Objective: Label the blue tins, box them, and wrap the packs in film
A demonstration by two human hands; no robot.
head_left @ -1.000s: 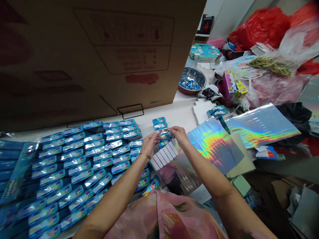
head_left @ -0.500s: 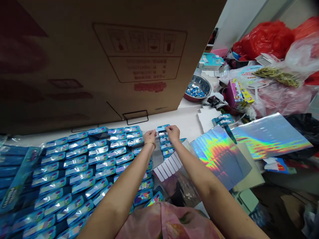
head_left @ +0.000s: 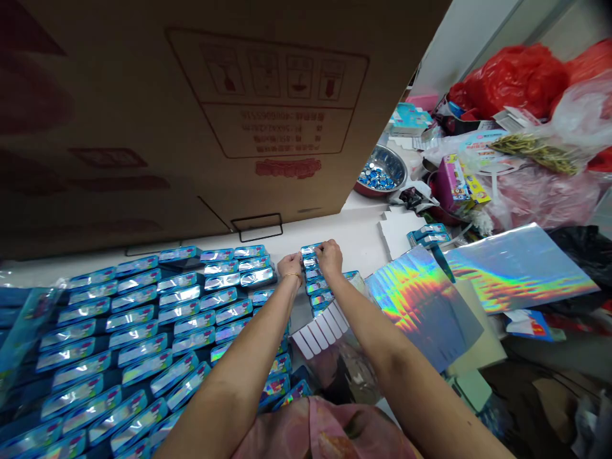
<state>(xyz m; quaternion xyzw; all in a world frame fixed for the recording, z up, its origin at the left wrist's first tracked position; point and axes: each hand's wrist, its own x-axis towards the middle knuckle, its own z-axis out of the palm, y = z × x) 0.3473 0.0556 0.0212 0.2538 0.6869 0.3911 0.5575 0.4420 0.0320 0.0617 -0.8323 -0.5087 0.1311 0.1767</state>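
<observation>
Just in front of the carton (head_left: 268, 134), my left hand (head_left: 290, 264) and right hand (head_left: 329, 258) flank the farthest blue box (head_left: 311, 249) of a short column (head_left: 318, 284), likely to steady both its ends; both hands curl, though I cannot tell whether they pinch anything.

This looks like a packing workshop: rows of blue boxes (head_left: 179, 296), a large carton (head_left: 215, 185).

We see four framed signs (head_left: 264, 73) on the cardboard box (head_left: 205, 137), one a downward arrow (head_left: 331, 89), lines of print (head_left: 289, 134) below, too unclear to read
</observation>
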